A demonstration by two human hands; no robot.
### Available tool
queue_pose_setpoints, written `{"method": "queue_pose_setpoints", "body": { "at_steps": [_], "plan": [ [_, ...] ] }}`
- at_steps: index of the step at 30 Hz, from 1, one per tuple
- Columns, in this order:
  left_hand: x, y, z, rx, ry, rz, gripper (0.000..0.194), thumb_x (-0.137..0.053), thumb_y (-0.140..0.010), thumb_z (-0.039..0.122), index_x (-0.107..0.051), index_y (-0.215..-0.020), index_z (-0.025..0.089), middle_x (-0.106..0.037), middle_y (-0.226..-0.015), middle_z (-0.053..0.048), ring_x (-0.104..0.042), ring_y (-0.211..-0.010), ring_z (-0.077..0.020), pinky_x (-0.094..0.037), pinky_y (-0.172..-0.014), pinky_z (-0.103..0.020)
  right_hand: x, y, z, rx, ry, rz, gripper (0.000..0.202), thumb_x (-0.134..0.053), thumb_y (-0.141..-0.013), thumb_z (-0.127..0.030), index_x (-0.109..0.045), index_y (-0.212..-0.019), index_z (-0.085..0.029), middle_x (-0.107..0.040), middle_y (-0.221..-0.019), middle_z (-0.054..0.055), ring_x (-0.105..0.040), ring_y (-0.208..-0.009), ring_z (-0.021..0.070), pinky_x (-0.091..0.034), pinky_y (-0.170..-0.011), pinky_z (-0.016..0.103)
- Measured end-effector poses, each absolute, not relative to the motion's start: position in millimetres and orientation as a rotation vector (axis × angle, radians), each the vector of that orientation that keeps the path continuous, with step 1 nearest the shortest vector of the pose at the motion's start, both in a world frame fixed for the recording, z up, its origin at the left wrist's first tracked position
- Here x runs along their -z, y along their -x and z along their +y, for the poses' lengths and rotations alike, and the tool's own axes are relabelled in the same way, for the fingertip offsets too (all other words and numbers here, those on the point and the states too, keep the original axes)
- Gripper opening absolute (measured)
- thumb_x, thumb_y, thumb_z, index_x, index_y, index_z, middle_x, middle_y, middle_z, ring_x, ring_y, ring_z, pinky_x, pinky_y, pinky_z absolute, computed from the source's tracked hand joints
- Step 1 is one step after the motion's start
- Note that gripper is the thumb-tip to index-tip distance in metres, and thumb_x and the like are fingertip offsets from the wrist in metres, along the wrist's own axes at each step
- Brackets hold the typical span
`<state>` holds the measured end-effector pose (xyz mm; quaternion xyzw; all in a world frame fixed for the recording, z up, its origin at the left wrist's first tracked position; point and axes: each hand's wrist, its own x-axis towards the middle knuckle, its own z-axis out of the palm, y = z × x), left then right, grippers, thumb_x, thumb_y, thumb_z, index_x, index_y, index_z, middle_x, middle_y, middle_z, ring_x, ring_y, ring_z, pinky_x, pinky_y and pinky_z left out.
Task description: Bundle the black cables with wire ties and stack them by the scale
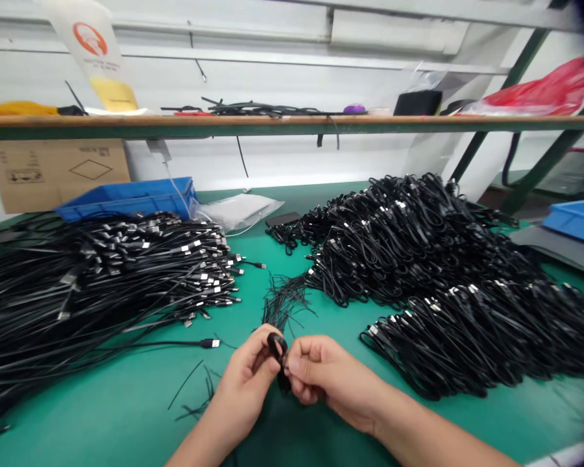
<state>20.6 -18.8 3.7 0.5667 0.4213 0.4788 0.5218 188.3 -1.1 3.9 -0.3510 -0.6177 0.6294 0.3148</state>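
Overall, the green worktop (pixel 92 418) is the base surface, with a shelf (pixel 272 128) spanning above its rear edge. Two large stocks lie on it: a heap of coiled black cables (pixel 409 240) at the right rear, with a row of coils (pixel 486 334) in front, and a pile of uncoiled black cables (pixel 126 279) at the left, plugs facing the centre. A blue tray (pixel 126 198) sits behind the left pile.

Both forearms enter from the lower edge and converge at the front centre. The left forearm rises toward the right; the right forearm, longer in view, slants up and leftward. The left grip (pixel 246 376) is clamped on a small black cable coil (pixel 271 342), thumb laid along its near side and index finger curled behind. The right grip (pixel 324 370) has thumb and index finger pressed together at the coil's right edge, remaining fingers folded beneath; whether a strand lies between these fingertips cannot be told. The coil is located between the two hands, over the worktop, just in front of a cluster of thin black strips (pixel 287 298).
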Motion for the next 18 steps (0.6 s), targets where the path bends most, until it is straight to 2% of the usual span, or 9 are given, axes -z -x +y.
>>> {"method": "queue_pose_setpoints", "body": {
  "at_steps": [2,4,6,9,12,15,16,18],
  "plan": [
    [-4.0,-19.8,-19.9,-1.151,-1.271,0.938,0.034,-0.068,-0.084,0.05,-0.057,-0.076,0.019,-0.048,-0.077,0.001,-0.047,-0.072,-0.0155,-0.04,-0.066,-0.025,-6.4,-185.6,-1.9,-1.606,0.905,-1.584,0.015,-0.056,-0.087,-0.023,-0.051,-0.073,-0.02,-0.052,-0.065,-0.003,-0.047,-0.061,0.0131,-0.038,-0.061,0.025],
    [-2.6,-18.8,-19.7,-1.132,-1.159,0.893,0.037,-0.073,-0.079,0.053,-0.06,-0.078,0.019,-0.049,-0.077,0.001,-0.048,-0.075,-0.0158,-0.039,-0.066,-0.024,-7.1,-183.6,-3.2,-1.305,0.879,-1.652,0.009,-0.058,-0.081,-0.013,-0.054,-0.076,-0.02,-0.053,-0.074,-0.002,-0.048,-0.07,0.0139,-0.038,-0.067,0.025],
    [-0.7,-18.1,-18.3,-1.093,-1.083,0.834,0.039,-0.077,-0.075,0.054,-0.061,-0.077,0.019,-0.051,-0.079,0.0,-0.049,-0.078,-0.016,-0.04,-0.068,-0.023,-5.4,-182.0,-4.6,-1.141,0.82,-1.704,0.013,-0.058,-0.078,-0.009,-0.055,-0.081,-0.021,-0.051,-0.081,-0.001,-0.047,-0.075,0.0145,-0.037,-0.068,0.025],
    [0.9,-18.9,-16.5,-1.033,-1.007,0.744,0.039,-0.08,-0.072,0.052,-0.062,-0.075,0.017,-0.053,-0.08,0.0,-0.048,-0.074,-0.0132,-0.04,-0.065,-0.021,1.2,-180.5,-7.4,-1.126,0.762,-1.682,0.017,-0.055,-0.078,-0.007,-0.052,-0.084,-0.022,-0.048,-0.087,-0.001,-0.047,-0.078,0.0155,-0.04,-0.069,0.025],
    [1.3,-22.0,-18.0,-0.954,-0.899,0.679,0.039,-0.084,-0.069,0.047,-0.063,-0.081,0.017,-0.051,-0.08,0.001,-0.046,-0.065,-0.0092,-0.04,-0.058,-0.019,9.8,-180.8,-10.2,-1.064,0.737,-1.654,0.022,-0.054,-0.08,-0.009,-0.054,-0.096,-0.024,-0.05,-0.1,0.003,-0.05,-0.092,0.0187,-0.045,-0.081,0.029],
    [3.2,-25.6,-20.9,-0.919,-0.829,0.638,0.043,-0.087,-0.068,0.041,-0.062,-0.094,0.018,-0.05,-0.077,0.002,-0.045,-0.059,-0.0068,-0.042,-0.056,-0.019,14.8,-181.9,-9.3,-1.103,0.752,-1.679,0.032,-0.055,-0.087,-0.016,-0.056,-0.117,-0.026,-0.049,-0.126,0.008,-0.047,-0.118,0.024,-0.04,-0.103,0.039],
    [4.1,-26.7,-21.5,-0.954,-0.817,0.633,0.044,-0.088,-0.068,0.039,-0.06,-0.096,0.018,-0.051,-0.079,0.002,-0.046,-0.06,-0.0067,-0.042,-0.057,-0.019,14.8,-182.3,-8.1,-1.168,0.749,-1.701,0.03,-0.054,-0.089,-0.02,-0.059,-0.118,-0.026,-0.047,-0.131,0.009,-0.045,-0.124,0.0257,-0.037,-0.106,0.042],
    [5.3,-28.9,-21.8,-1.018,-0.797,0.632,0.046,-0.089,-0.067,0.036,-0.057,-0.095,0.018,-0.054,-0.084,0.0,-0.05,-0.064,-0.0075,-0.045,-0.061,-0.019,12.6,-183.3,-5.4,-1.308,0.707,-1.748,0.019,-0.053,-0.093,-0.027,-0.067,-0.106,-0.025,-0.05,-0.132,0.01,-0.044,-0.127,0.0279,-0.036,-0.109,0.045]
  ]
}}
